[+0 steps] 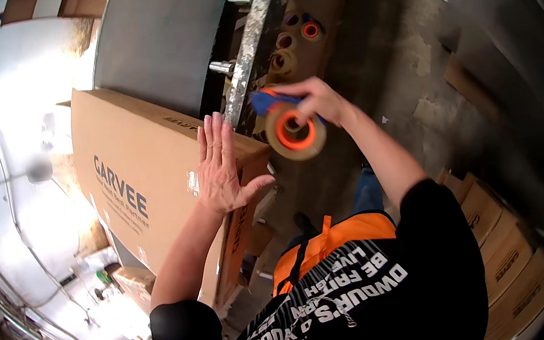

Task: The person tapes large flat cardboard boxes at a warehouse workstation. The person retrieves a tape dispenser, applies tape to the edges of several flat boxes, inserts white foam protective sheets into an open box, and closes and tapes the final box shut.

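Blk shirt (436, 272): wht-lettered.
L hand (221, 177): laid on carton (144, 153) nr rt edge; fingers straight, thumb spread, nothing gripped.
R hand (322, 104): fingers curled, tape disp. (297, 149) gripped just off carton's rt corner.
Carton: set on grey table (156, 40), end at railed edge.

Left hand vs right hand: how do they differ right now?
Left hand is open, fingers straight and thumb splayed; right hand is closed in a grip.
Left hand lies against the large carton, holding nothing; right hand holds a blue-and-orange tape dispenser to the right of the carton.
Shared: both are bare, with uncovered forearms below black sleeves.
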A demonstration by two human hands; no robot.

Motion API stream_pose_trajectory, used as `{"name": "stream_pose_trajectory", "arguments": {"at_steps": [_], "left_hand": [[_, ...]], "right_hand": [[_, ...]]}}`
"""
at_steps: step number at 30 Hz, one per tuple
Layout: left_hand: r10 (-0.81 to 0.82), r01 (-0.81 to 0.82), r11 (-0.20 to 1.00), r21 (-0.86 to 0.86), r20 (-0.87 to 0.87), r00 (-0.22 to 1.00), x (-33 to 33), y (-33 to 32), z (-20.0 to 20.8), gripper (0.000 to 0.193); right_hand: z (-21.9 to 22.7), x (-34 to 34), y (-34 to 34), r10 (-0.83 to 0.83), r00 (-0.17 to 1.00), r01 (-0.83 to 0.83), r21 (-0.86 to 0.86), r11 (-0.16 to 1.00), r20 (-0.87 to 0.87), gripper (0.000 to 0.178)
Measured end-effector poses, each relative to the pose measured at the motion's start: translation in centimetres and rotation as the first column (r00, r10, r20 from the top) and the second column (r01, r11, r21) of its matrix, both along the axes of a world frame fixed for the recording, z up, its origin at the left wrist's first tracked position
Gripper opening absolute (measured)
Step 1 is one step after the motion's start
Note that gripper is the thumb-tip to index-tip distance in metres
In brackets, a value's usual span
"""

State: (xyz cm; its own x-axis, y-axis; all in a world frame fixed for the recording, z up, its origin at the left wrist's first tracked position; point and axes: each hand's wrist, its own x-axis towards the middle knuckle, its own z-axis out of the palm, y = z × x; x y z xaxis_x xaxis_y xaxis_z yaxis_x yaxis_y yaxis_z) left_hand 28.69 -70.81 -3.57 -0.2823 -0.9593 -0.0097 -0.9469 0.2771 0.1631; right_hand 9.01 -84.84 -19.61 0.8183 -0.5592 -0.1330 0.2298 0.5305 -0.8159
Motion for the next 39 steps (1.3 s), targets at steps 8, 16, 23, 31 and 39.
{"name": "stream_pose_trajectory", "arguments": {"at_steps": [8,16,23,31,39], "left_hand": [[0.140,-0.144,0.986,0.086,0.042,0.989,0.5,0.2,0.4,0.116],[0.112,-0.109,0.990,0.090,-0.020,0.994,0.0,0.1,0.4,0.035],[0.110,-0.110,0.988,0.107,0.012,0.994,0.6,-0.5,-0.4,0.024],[0.234,-0.599,0.797,0.078,-0.954,0.188,4.2,2.3,-1.9,0.048],[0.502,-0.925,0.253,-0.283,-0.779,0.376,9.5,28.8,-1.1,0.046]], "right_hand": [[3.9,12.5,-6.6,0.748,0.647,-0.759,-0.212,0.615,-0.145,0.068],[2.8,-0.1,5.7,0.617,0.734,-0.679,-0.311,0.665,-0.282,0.070],[9.3,4.9,12.8,0.249,0.732,-0.664,-0.746,0.054,-0.634,0.027],[12.2,0.1,12.8,0.302,0.951,-0.303,-0.400,0.865,-0.068,0.074],[18.9,19.0,11.0,0.428,0.895,-0.445,-0.173,0.879,-0.130,0.075]]}}
